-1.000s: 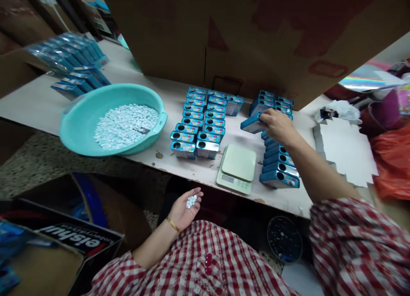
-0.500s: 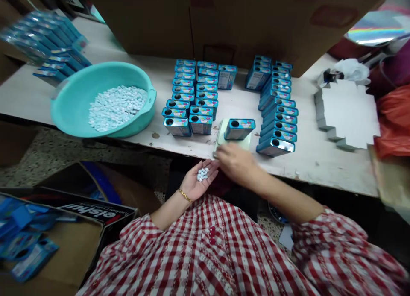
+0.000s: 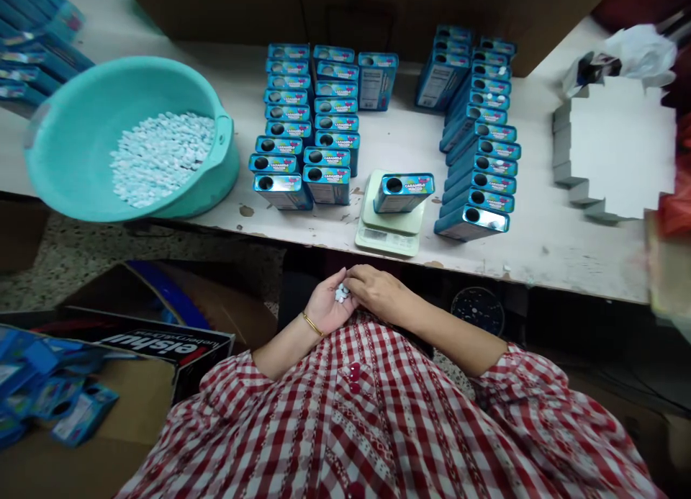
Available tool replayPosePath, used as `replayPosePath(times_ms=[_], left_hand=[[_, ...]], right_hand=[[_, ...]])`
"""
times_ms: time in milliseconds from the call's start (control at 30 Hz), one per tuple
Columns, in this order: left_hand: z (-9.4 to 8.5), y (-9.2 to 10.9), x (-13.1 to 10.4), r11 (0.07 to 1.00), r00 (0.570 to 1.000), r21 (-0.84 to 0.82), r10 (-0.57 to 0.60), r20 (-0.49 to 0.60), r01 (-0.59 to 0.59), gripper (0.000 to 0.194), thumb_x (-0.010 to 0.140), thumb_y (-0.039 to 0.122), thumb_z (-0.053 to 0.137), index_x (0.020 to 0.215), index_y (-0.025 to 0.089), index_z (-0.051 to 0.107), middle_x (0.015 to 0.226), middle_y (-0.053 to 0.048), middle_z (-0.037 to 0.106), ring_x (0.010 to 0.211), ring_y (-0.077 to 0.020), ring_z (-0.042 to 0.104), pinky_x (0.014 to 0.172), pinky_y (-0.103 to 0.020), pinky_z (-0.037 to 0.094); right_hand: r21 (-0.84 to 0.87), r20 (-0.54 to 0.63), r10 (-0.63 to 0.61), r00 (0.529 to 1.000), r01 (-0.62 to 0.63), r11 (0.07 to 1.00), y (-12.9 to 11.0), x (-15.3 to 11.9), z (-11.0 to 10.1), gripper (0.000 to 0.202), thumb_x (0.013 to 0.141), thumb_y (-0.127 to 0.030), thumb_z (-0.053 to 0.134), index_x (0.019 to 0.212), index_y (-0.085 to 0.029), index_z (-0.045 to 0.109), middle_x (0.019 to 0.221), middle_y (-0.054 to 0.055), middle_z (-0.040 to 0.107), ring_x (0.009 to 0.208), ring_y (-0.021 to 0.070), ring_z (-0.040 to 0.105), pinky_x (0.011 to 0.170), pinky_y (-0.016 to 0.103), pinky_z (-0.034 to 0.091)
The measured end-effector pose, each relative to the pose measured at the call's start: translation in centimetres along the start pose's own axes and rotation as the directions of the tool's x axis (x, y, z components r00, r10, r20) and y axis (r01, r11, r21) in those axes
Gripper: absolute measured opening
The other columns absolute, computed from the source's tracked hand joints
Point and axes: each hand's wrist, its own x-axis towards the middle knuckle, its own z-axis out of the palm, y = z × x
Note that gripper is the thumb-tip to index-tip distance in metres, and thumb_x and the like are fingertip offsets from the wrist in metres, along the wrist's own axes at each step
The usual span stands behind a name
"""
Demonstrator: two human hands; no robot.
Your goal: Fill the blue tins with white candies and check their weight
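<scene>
My left hand (image 3: pixel 328 308) is palm up, cupped around several small white candies (image 3: pixel 342 292). Over its fingers lies my right hand (image 3: pixel 376 290), fingers bent together at the candies; whether it pinches one is hidden. Just beyond my hands, a pale green scale (image 3: pixel 387 241) sits at the table's front edge. One blue box (image 3: pixel 404 194) stands upright on the scale, with a dark round hole in its top. A turquoise basin (image 3: pixel 59 135) at the left holds a heap of the same white candies (image 3: pixel 159 157).
Rows of blue boxes (image 3: pixel 327 184) stand left of the scale, and more blue boxes (image 3: pixel 472 222) right of it. White stacked cartons (image 3: pixel 620 146) lie farther right. A large cardboard box (image 3: pixel 232 13) rises behind. An open carton (image 3: pixel 134 391) is at lower left.
My right hand has moved from the scale's front edge back to the candies in my left palm. The view has shifted, bringing the scale's display into sight.
</scene>
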Motion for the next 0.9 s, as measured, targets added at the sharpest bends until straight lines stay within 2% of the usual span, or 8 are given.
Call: replayPosePath(times_ms=[400,500,567,600,700,733,767,900], left_hand=[[1.1,0.0,0.6,0.993,0.995,0.059,-0.1,0.02,0.098,0.034,0.094,0.017,0.034,0.075,0.007,0.061,0.062,-0.004,0.063,0.055,-0.0085,0.06,0.058,-0.02,0.053],[1.4,0.1,0.7,0.994,0.995,0.057,-0.094,0.028,0.092,0.035,0.094,0.017,0.034,0.075,0.007,0.061,0.061,-0.004,0.063,0.051,-0.0088,0.06,0.053,-0.02,0.052],[1.5,0.4,0.7,0.995,0.996,0.063,-0.079,0.045,0.076,0.034,0.094,0.018,0.034,0.078,0.007,0.063,0.068,-0.007,0.067,0.059,-0.0118,0.064,0.059,-0.023,0.054],[1.5,0.6,0.6,0.996,0.997,0.07,-0.067,0.047,0.063,0.034,0.093,0.018,0.035,0.08,0.007,0.063,0.073,-0.009,0.068,0.066,-0.0138,0.067,0.064,-0.024,0.055],[1.6,1.6,0.3,0.997,1.0,0.079,-0.009,0.019,0.008,0.031,0.092,0.02,0.038,0.085,0.007,0.065,0.085,-0.013,0.07,0.082,-0.0179,0.068,0.074,-0.027,0.055],[1.7,2.0,0.3,0.997,1.0,0.071,0.019,0.011,-0.02,0.03,0.092,0.019,0.039,0.084,0.007,0.065,0.086,-0.013,0.071,0.082,-0.0174,0.068,0.074,-0.026,0.055],[1.8,2.4,0.2,0.997,0.999,0.06,0.048,0.007,-0.049,0.03,0.092,0.019,0.039,0.084,0.007,0.065,0.086,-0.012,0.071,0.08,-0.0166,0.068,0.073,-0.025,0.055],[2.6,3.7,0.4,0.99,0.99,0.013,0.144,0.009,-0.144,0.032,0.092,0.017,0.036,0.083,0.006,0.065,0.086,-0.013,0.07,0.079,-0.0155,0.068,0.072,-0.024,0.055]], right_hand=[[-0.024,-0.18,-0.101,0.979,0.098,0.995,1.2,-1.1,0.1,0.021,0.09,-0.017,0.043,0.099,-0.01,0.061,0.094,0.01,0.062,0.087,0.0181,0.056,0.075,0.03,0.052],[-0.036,-0.277,-0.175,0.945,0.172,0.984,1.8,-1.3,-0.9,0.02,0.089,-0.019,0.047,0.103,-0.011,0.059,0.095,0.01,0.063,0.088,0.0167,0.057,0.075,0.028,0.053],[-0.055,-0.471,-0.132,0.872,0.12,0.991,2.7,-1.6,-2.2,0.022,0.088,-0.023,0.052,0.107,-0.015,0.058,0.097,0.008,0.062,0.088,0.0166,0.058,0.074,0.029,0.053],[-0.044,-0.595,-0.052,0.802,0.033,0.999,3.4,-1.8,-3.0,0.024,0.087,-0.024,0.054,0.109,-0.018,0.057,0.099,0.008,0.061,0.09,0.0174,0.058,0.075,0.031,0.053],[0.156,-0.828,0.262,0.495,-0.245,0.957,6.2,-1.7,-4.6,0.039,0.084,-0.027,0.058,0.121,-0.022,0.048,0.115,0.012,0.053,0.108,0.0229,0.053,0.082,0.039,0.051],[0.232,-0.836,0.333,0.437,-0.269,0.935,7.3,-1.4,-4.7,0.047,0.082,-0.03,0.06,0.126,-0.022,0.043,0.122,0.013,0.049,0.113,0.0245,0.05,0.084,0.041,0.051],[0.291,-0.825,0.378,0.42,-0.257,0.922,8.4,-1.1,-4.6,0.055,0.081,-0.033,0.061,0.13,-0.022,0.039,0.126,0.014,0.046,0.116,0.0253,0.048,0.085,0.042,0.05],[0.404,-0.775,0.406,0.484,-0.113,0.908,11.5,0.8,-3.3,0.055,0.081,-0.039,0.057,0.129,-0.021,0.036,0.118,0.01,0.053,0.104,0.0219,0.056,0.081,0.038,0.052]])
